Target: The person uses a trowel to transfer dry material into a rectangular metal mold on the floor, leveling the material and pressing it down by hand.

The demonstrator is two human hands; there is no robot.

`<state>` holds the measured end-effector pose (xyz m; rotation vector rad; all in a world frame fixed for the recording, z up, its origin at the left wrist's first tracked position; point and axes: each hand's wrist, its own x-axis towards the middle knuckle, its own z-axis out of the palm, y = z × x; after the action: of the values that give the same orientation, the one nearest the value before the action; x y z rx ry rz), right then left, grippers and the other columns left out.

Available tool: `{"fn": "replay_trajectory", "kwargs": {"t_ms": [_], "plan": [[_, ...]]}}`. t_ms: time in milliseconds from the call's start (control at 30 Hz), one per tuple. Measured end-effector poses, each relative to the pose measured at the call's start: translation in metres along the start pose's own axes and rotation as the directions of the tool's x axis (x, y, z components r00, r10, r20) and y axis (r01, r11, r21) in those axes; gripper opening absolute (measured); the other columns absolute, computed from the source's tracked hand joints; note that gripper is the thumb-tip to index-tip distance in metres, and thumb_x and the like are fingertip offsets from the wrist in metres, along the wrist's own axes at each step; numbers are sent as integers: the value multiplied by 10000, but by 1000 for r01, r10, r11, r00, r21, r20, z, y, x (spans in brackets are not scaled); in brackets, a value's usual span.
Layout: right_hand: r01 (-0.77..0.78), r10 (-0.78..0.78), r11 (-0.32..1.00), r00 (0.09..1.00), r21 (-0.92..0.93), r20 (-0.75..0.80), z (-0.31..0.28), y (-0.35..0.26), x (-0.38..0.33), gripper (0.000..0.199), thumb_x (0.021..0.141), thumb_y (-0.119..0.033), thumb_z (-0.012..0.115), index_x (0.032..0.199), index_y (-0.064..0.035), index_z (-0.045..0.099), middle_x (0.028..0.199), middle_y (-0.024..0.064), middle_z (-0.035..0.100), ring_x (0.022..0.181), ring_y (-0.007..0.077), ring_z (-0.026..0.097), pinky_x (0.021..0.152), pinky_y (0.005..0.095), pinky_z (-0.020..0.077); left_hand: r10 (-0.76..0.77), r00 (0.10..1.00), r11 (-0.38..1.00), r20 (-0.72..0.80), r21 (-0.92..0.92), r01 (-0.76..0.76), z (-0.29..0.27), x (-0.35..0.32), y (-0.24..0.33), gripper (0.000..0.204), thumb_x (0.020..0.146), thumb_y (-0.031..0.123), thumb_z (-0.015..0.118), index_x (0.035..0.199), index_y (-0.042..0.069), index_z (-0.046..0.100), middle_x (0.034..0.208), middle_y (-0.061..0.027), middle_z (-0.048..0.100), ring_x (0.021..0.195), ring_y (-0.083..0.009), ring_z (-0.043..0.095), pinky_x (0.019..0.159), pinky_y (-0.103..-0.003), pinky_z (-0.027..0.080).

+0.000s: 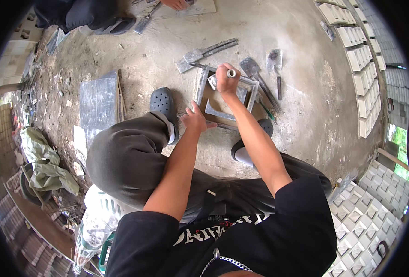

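On the concrete floor between my feet lies a square metal mould frame [199, 90], with a grey plate [241, 95] and a pale angled edge inside it. My right hand [227, 81] is closed around a round-handled tool [231, 73] above the frame's far side. The handle's pale end points up; a whitish part [212, 82] shows beside my fist, and I cannot tell the tool's kind. My left hand [196, 119] rests at the frame's near left corner, with thumb and fingers spread.
Flat trowels [250, 68] and metal bars [220, 46] lie beyond the frame. Grey boards [98, 102] are stacked at left. Rows of pale blocks [363, 76] line the right side. Another person's hand [176, 3] shows at the far edge. A white sack [98, 207] stands near left.
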<state>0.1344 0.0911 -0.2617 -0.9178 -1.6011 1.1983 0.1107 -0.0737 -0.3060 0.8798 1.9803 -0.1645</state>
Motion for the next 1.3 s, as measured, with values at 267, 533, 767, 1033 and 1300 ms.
{"fn": "replay_trajectory", "kwargs": {"t_ms": [267,533,767,1033,1300], "plan": [[-126,150,984,965,124,-217,18,-34,-21,290,889,-143,542,640,5,526,555,-36,479,529,70,461,483,270,328,54,997,998,-53,14,-54,6,3,-9,1461,576,744,735,1462,-73,-90,1460,-328,254,1335,-445,349,1061,-544,327],[-75,68,993,995,-96,-76,16,-39,-55,368,891,-163,575,596,0,428,540,-54,367,555,42,334,478,298,270,162,987,985,-12,-51,-162,12,-1,-25,1400,617,723,725,1465,-83,-44,1448,-323,279,1312,-461,368,1064,-548,319],[-103,105,994,994,34,-36,7,-56,-53,336,863,-107,544,575,-11,400,537,-48,385,549,37,355,481,290,273,173,985,984,0,-36,-173,5,5,-27,1361,653,725,699,1470,-62,-54,1473,-280,274,1306,-472,371,1088,-503,307],[-143,166,900,986,413,-19,-71,-55,-11,313,853,-83,527,540,-70,509,510,37,517,447,104,454,473,284,362,204,975,973,-87,-91,-211,9,9,-27,1384,619,746,705,1478,-30,-52,1437,-266,328,1278,-456,414,1050,-517,351],[24,190,938,799,346,-570,-207,-65,-12,289,820,-92,579,560,-84,455,511,34,479,425,132,425,450,305,360,213,955,973,-205,-44,-226,15,3,-27,1381,602,763,696,1489,-23,-14,1494,-258,250,1300,-428,405,1060,-502,354]]}}
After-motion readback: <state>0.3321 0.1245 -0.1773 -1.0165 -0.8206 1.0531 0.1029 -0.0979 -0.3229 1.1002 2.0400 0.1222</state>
